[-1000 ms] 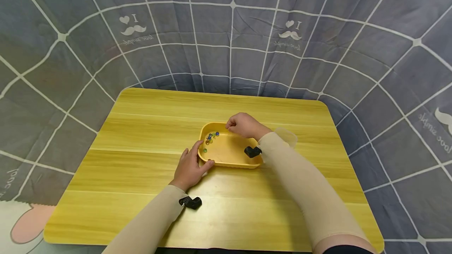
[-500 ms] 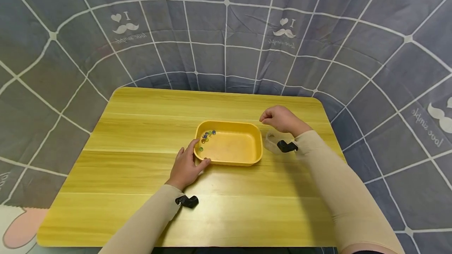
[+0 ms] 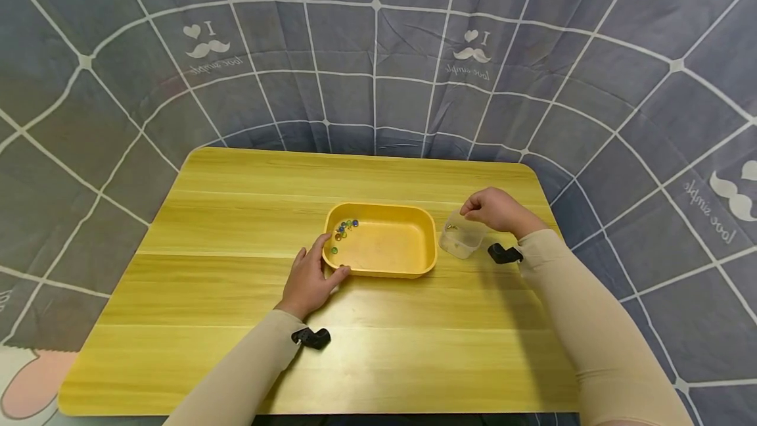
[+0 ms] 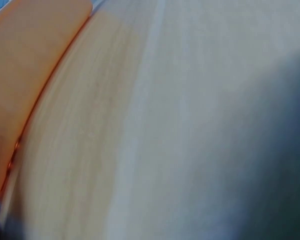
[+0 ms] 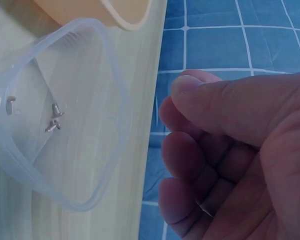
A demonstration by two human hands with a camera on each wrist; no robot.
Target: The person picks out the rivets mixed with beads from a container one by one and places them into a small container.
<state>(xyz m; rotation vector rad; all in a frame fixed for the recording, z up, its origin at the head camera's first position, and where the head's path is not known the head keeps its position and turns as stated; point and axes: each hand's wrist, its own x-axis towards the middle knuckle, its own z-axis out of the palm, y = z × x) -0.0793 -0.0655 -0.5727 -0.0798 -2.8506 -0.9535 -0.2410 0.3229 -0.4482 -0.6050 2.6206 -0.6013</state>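
A yellow plastic tray (image 3: pixel 393 242) sits mid-table, several small glass marbles (image 3: pixel 343 225) gathered at its left end. My left hand (image 3: pixel 309 284) holds its near left corner, fingers at the left rim and thumb along the front. In the left wrist view only the tray's side (image 4: pixel 37 60) shows. To the right stands a clear plastic container (image 3: pixel 464 238) with several small metal screws (image 5: pixel 54 117) at its bottom. Close by its far right rim is my right hand (image 3: pixel 495 209). Its fingers are curled, thumb tip against the index finger (image 5: pixel 170 112), with nothing visible in the pinch.
The wood-patterned table (image 3: pixel 236 321) has rounded corners. A grey-blue curtain (image 3: pixel 349 38) with white grid lines hangs around its back and sides. Black wrist devices (image 3: pixel 312 338) are strapped over both beige sleeves.
My right hand has left the yellow tray, moving right to the clear container, which now shows more fully. My left hand has stayed at the tray's corner.
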